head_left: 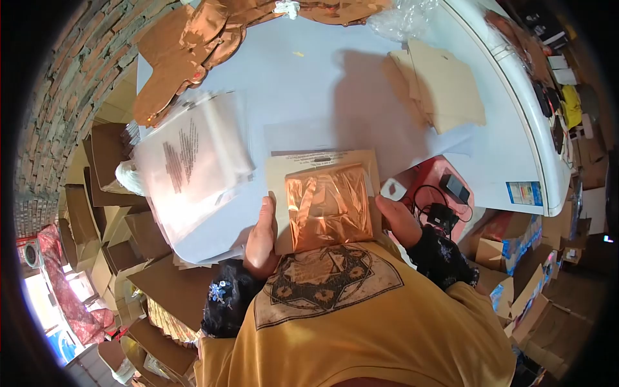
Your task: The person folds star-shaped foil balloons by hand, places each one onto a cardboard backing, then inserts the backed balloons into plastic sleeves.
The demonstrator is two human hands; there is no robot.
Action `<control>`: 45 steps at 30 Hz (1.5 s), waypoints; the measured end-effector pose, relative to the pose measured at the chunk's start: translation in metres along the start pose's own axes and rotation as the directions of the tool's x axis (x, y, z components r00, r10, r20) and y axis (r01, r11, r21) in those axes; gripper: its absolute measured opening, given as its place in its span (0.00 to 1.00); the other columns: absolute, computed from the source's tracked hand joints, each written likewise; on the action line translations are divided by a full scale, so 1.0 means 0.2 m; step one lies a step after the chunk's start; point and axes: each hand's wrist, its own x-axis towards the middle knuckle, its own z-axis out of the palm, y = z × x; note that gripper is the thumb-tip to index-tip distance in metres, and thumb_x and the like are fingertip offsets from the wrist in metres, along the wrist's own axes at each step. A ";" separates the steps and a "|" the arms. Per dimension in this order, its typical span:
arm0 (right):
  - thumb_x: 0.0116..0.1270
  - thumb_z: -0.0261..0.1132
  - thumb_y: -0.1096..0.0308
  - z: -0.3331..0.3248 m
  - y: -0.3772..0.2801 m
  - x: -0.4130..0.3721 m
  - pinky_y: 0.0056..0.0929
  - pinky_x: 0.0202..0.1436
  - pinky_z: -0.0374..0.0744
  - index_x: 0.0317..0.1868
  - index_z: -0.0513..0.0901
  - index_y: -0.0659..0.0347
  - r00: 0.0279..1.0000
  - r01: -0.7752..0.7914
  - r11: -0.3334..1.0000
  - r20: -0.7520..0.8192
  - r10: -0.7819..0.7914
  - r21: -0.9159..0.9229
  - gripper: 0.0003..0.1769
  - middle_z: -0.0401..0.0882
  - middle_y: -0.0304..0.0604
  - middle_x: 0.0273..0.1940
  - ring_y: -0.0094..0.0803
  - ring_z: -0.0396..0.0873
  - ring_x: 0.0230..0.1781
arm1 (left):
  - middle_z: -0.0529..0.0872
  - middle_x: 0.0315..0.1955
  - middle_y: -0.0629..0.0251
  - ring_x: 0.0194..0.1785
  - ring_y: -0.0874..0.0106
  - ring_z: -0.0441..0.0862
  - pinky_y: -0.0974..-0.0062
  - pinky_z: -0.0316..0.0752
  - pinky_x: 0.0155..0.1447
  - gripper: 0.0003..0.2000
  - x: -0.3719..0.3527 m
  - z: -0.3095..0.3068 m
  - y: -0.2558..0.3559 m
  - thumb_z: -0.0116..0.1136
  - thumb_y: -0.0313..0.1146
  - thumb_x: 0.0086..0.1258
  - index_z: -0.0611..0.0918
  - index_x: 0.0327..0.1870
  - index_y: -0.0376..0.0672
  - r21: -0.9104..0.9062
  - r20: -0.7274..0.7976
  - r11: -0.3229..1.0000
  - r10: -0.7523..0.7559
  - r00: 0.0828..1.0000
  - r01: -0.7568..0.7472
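Observation:
A folded, shiny copper-coloured foil piece [330, 209] lies on a beige card [276, 184] close in front of my body. Clear plastic with small printed text shows at the card's far edge. My left hand [260, 240] grips the left side, thumb along the edge and fingers hidden underneath. At the right side, my right hand [400, 221] holds the card's edge, its fingers mostly out of sight below. To the left is a stack of clear plastic bags [193, 155] with dark printed text.
Copper-coloured foil pieces [200, 48] cover the table's far left edge. Beige cards [442, 87] lie at the far right, near crumpled clear plastic [403, 19]. A red surface [429, 177] holds black chargers [454, 189] and cables. Cardboard boxes [109, 161] stand around, beside a brick wall [64, 97].

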 end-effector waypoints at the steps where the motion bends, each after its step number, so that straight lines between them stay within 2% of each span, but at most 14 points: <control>1: 0.82 0.51 0.53 -0.01 0.03 0.01 0.22 0.52 0.73 0.53 0.80 0.66 1.000 0.021 1.000 -0.014 -0.021 0.006 0.23 0.80 0.32 0.44 0.17 0.74 0.45 | 0.64 0.74 0.60 0.73 0.66 0.67 0.63 0.67 0.74 0.31 -0.01 0.01 0.01 0.34 0.55 0.84 0.56 0.79 0.44 0.003 -0.011 1.000 -0.021 1.000 0.021; 5: 0.81 0.53 0.55 -0.01 0.14 0.07 0.24 0.55 0.73 0.55 0.80 0.68 0.990 0.125 0.992 -0.071 -0.123 0.030 0.22 0.82 0.35 0.48 0.20 0.75 0.48 | 0.66 0.73 0.62 0.72 0.64 0.69 0.60 0.68 0.72 0.30 -0.01 -0.03 -0.01 0.34 0.57 0.84 0.58 0.78 0.48 -0.070 0.028 0.996 -0.059 0.998 0.061; 14: 0.81 0.53 0.55 0.02 0.06 -0.03 0.25 0.56 0.74 0.57 0.80 0.69 0.999 -0.039 0.999 -0.034 0.039 0.012 0.23 0.82 0.37 0.49 0.21 0.76 0.49 | 0.73 0.67 0.61 0.69 0.65 0.73 0.61 0.72 0.67 0.30 -0.04 -0.12 -0.04 0.36 0.58 0.83 0.63 0.75 0.48 0.103 -0.006 0.992 -0.076 0.997 0.076; 20: 0.81 0.53 0.54 -0.04 0.15 0.02 0.25 0.54 0.75 0.56 0.80 0.68 1.000 0.017 1.000 0.004 -0.017 -0.007 0.23 0.82 0.38 0.48 0.21 0.75 0.47 | 0.73 0.66 0.57 0.68 0.67 0.73 0.67 0.71 0.70 0.29 -0.07 -0.04 -0.02 0.45 0.50 0.83 0.61 0.74 0.39 0.020 -0.014 0.999 0.027 1.000 -0.027; 23: 0.82 0.52 0.54 -0.03 0.10 0.09 0.24 0.52 0.75 0.54 0.80 0.69 0.989 0.100 0.968 -0.087 -0.123 -0.231 0.24 0.83 0.40 0.46 0.20 0.76 0.47 | 0.73 0.65 0.59 0.67 0.71 0.71 0.70 0.68 0.70 0.30 -0.01 -0.08 -0.02 0.56 0.41 0.79 0.60 0.74 0.37 0.523 0.171 0.821 0.163 0.972 -0.230; 24: 0.82 0.52 0.54 -0.02 0.08 0.11 0.24 0.51 0.76 0.54 0.80 0.70 0.985 0.126 0.961 -0.082 -0.150 -0.247 0.24 0.84 0.41 0.46 0.20 0.77 0.46 | 0.75 0.62 0.62 0.65 0.74 0.71 0.72 0.68 0.69 0.32 0.01 -0.08 -0.04 0.63 0.33 0.75 0.61 0.74 0.36 0.419 0.117 0.892 0.130 0.985 -0.167; 26: 0.82 0.52 0.54 -0.01 0.03 0.13 0.24 0.47 0.79 0.54 0.79 0.70 0.978 0.172 0.946 -0.071 -0.198 -0.275 0.24 0.84 0.43 0.46 0.22 0.80 0.45 | 0.76 0.60 0.63 0.64 0.74 0.71 0.72 0.68 0.69 0.31 0.08 -0.13 -0.08 0.63 0.33 0.75 0.61 0.73 0.36 0.442 0.089 0.871 0.197 0.976 -0.216; 27: 0.82 0.52 0.54 -0.01 0.00 0.13 0.24 0.45 0.80 0.53 0.79 0.69 0.992 0.099 0.967 -0.056 -0.115 -0.236 0.23 0.84 0.44 0.45 0.23 0.81 0.44 | 0.77 0.59 0.64 0.64 0.74 0.72 0.72 0.68 0.69 0.31 0.11 -0.15 -0.11 0.63 0.33 0.75 0.61 0.73 0.36 0.454 0.076 0.858 0.230 0.970 -0.240; 29: 0.81 0.52 0.54 -0.01 -0.06 0.12 0.24 0.40 0.83 0.53 0.78 0.68 0.998 -0.056 0.985 -0.021 0.053 -0.164 0.23 0.85 0.45 0.45 0.25 0.83 0.43 | 0.80 0.55 0.65 0.55 0.76 0.77 0.76 0.77 0.55 0.27 0.13 -0.11 -0.12 0.61 0.31 0.76 0.64 0.70 0.36 0.522 0.051 0.790 0.347 0.936 -0.322; 32: 0.79 0.57 0.57 0.01 -0.10 0.06 0.24 0.34 0.84 0.53 0.76 0.66 0.998 -0.043 0.999 -0.046 0.044 0.027 0.18 0.85 0.45 0.44 0.27 0.85 0.41 | 0.81 0.52 0.65 0.47 0.78 0.80 0.79 0.80 0.42 0.24 0.12 -0.04 -0.13 0.60 0.29 0.76 0.65 0.68 0.37 0.476 -0.024 0.818 0.378 0.925 -0.322; 34: 0.77 0.61 0.60 0.00 -0.07 0.07 0.23 0.34 0.83 0.52 0.75 0.66 0.994 0.094 0.993 -0.042 -0.096 -0.068 0.16 0.85 0.43 0.43 0.25 0.84 0.39 | 0.82 0.50 0.64 0.42 0.79 0.81 0.81 0.79 0.35 0.24 0.14 -0.03 -0.15 0.60 0.28 0.76 0.64 0.68 0.38 0.362 -0.057 0.858 0.411 0.910 -0.364; 37: 0.74 0.66 0.64 -0.01 -0.03 0.10 0.23 0.34 0.82 0.51 0.74 0.65 0.973 0.216 0.955 -0.034 -0.227 -0.203 0.15 0.84 0.41 0.42 0.22 0.82 0.37 | 0.81 0.53 0.56 0.51 0.70 0.84 0.72 0.85 0.50 0.26 0.14 0.00 -0.14 0.61 0.27 0.75 0.62 0.68 0.37 0.361 -0.070 0.848 0.439 0.896 -0.388; 43: 0.71 0.69 0.64 -0.01 -0.07 0.15 0.22 0.29 0.80 0.51 0.73 0.65 0.955 0.248 0.924 -0.087 -0.284 -0.292 0.18 0.84 0.39 0.37 0.19 0.80 0.30 | 0.81 0.50 0.56 0.43 0.73 0.83 0.77 0.82 0.41 0.38 0.09 0.04 -0.19 0.65 0.29 0.73 0.53 0.77 0.40 0.423 -0.044 0.760 0.560 0.827 -0.493; 45: 0.70 0.70 0.63 -0.01 -0.08 0.16 0.22 0.27 0.79 0.51 0.73 0.65 0.951 0.225 0.914 -0.128 -0.282 -0.339 0.19 0.85 0.41 0.34 0.21 0.81 0.27 | 0.80 0.49 0.53 0.45 0.68 0.82 0.73 0.80 0.44 0.42 0.03 0.06 -0.15 0.69 0.33 0.68 0.54 0.78 0.41 0.786 -0.111 0.540 0.603 0.790 -0.302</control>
